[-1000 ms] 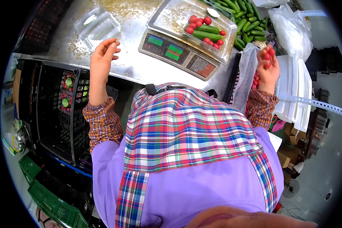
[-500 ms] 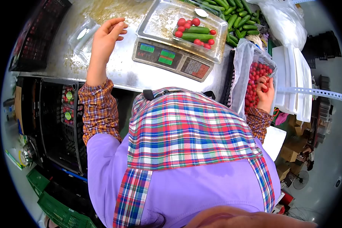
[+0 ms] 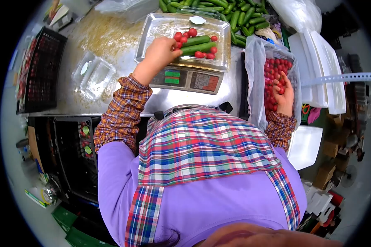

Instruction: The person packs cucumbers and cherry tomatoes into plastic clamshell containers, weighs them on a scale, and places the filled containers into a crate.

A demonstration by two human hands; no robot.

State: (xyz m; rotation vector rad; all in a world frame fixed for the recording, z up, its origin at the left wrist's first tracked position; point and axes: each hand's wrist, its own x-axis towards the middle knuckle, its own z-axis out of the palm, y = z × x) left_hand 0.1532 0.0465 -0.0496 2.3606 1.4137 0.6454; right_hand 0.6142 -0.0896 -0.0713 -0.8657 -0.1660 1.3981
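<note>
My left hand point(image 3: 162, 51) is at the left end of a clear plastic box on the weighing scale point(image 3: 186, 79). Its fingers are curled together beside the cherry tomatoes point(image 3: 184, 40); what they grip, if anything, is hidden. Two cucumbers point(image 3: 196, 40) lie side by side in the box, with red cherry tomatoes on both sides of them. The scale's metal tray point(image 3: 146, 33) bears the box. My right hand point(image 3: 285, 95) is inside a crate lined with white plastic point(image 3: 255, 82), its fingers bent around cherry tomatoes point(image 3: 280, 87) among many loose ones.
A pile of cucumbers point(image 3: 243, 18) lies behind the scale. Clear plastic boxes point(image 3: 98, 76) rest on the metal table point(image 3: 123, 88) at left, near a black crate point(image 3: 41, 70). White foam sheets point(image 3: 317, 70) stand beyond the tomato crate. A black crate point(image 3: 76, 160) sits below the table edge.
My left hand has moved from above the table, fingers loosely apart, rightward to the box on the scale. My right hand stays in the tomato crate, now turned with tomatoes visible in its fingers.
</note>
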